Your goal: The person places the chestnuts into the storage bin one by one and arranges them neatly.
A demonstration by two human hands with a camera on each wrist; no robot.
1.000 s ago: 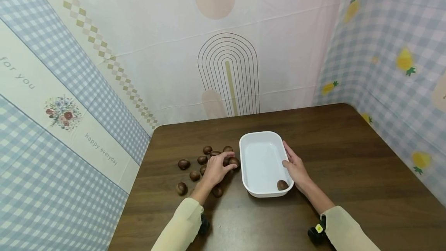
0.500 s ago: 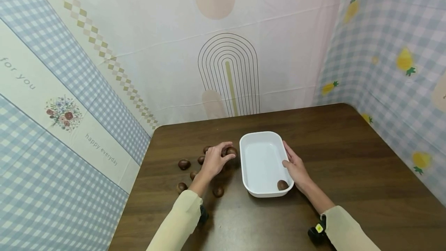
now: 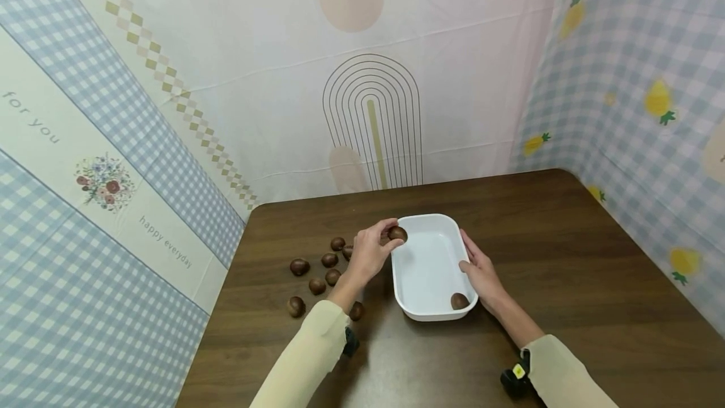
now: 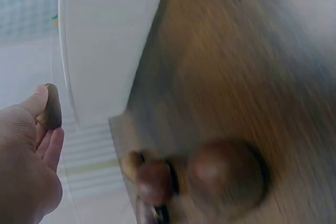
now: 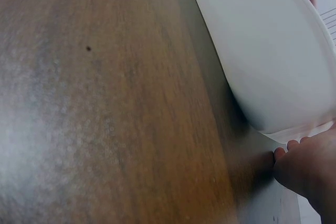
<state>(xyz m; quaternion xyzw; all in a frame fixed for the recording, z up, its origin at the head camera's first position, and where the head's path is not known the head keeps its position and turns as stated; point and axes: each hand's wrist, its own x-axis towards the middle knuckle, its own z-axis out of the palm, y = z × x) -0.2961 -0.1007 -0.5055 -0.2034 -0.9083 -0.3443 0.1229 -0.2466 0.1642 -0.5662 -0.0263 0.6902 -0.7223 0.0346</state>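
Note:
In the head view, a white rectangular dish (image 3: 427, 263) stands on the table with one chestnut (image 3: 459, 301) in its near right corner. My left hand (image 3: 369, 253) pinches another chestnut (image 3: 398, 234) between thumb and fingers above the dish's far left rim. The left wrist view shows this held chestnut (image 4: 51, 109) raised beside the dish wall (image 4: 105, 40). My right hand (image 3: 481, 274) grips the dish's right side, thumb over the rim; its fingers lie outside the wall. In the right wrist view the right hand (image 5: 310, 167) is partly cut off.
Several loose chestnuts (image 3: 316, 286) lie on the brown wooden table (image 3: 538, 238) left of the dish, some partly behind the left arm. One chestnut (image 3: 356, 311) is close to the left forearm. Patterned cloth (image 3: 272, 80) hangs behind and along both sides of the table.
My left hand has lifted a chestnut from beside the dish and carried it up and right over the rim. The right hand and dish have stayed in place.

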